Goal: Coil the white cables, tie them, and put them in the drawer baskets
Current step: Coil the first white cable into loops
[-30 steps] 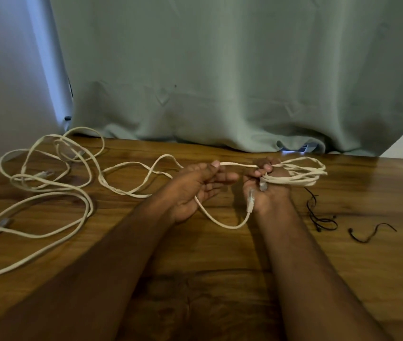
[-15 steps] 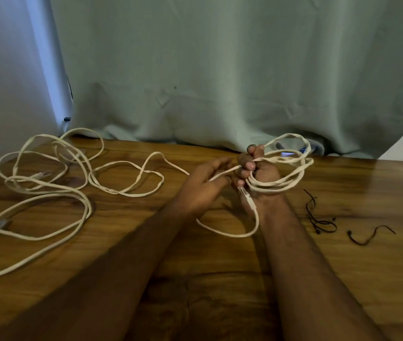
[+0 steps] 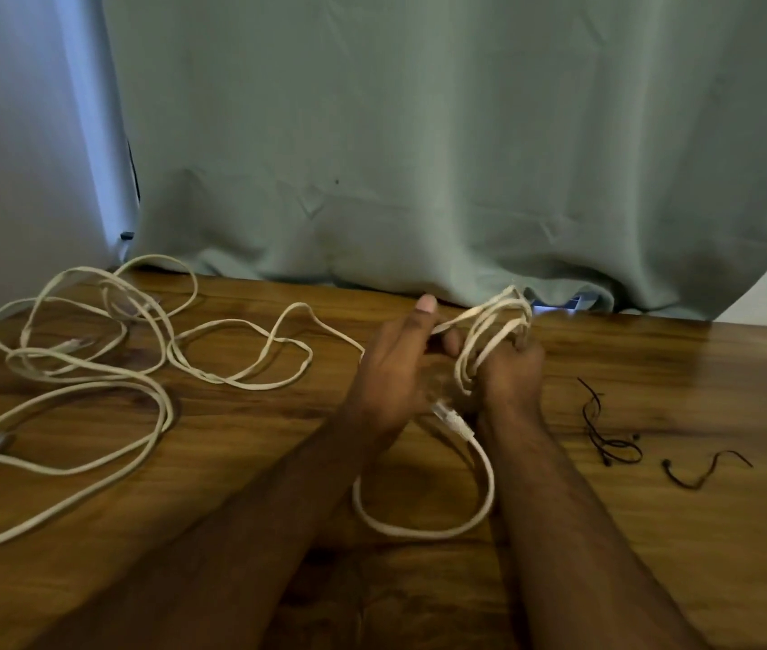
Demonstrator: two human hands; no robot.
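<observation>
1. Head view, the cable: a long flat white cable [image 3: 241, 363] sprawls in loose loops over the left half of the brown wooden counter [image 3: 653, 532], one strand running in to my hands at centre.
2. I judge it light, limp and a little springy; flat cable tends to twist, so loops may pop open unless pinched where they cross.
3. Best hold, I think, is at the gathered crossing of the loops, not at the plug end [image 3: 454, 417], which hangs below the hands with a slack loop resting on the counter.
4. Right hand [image 3: 510, 372]: its grip is curled and clamped on a small bundle of finished white coils [image 3: 494, 330] that stand up above the fist.
5. Left hand [image 3: 395, 368]: fingers mostly straight, the incoming strand passing across them near the thumb; whether it pinches the strand I cannot tell through the blur.
6. Thin black ties [image 3: 606, 433] lie on the counter to the right, near the right forearm, untouched.
7. No drawer baskets are in sight; a pale green curtain [image 3: 419, 157] hangs behind the counter.
</observation>
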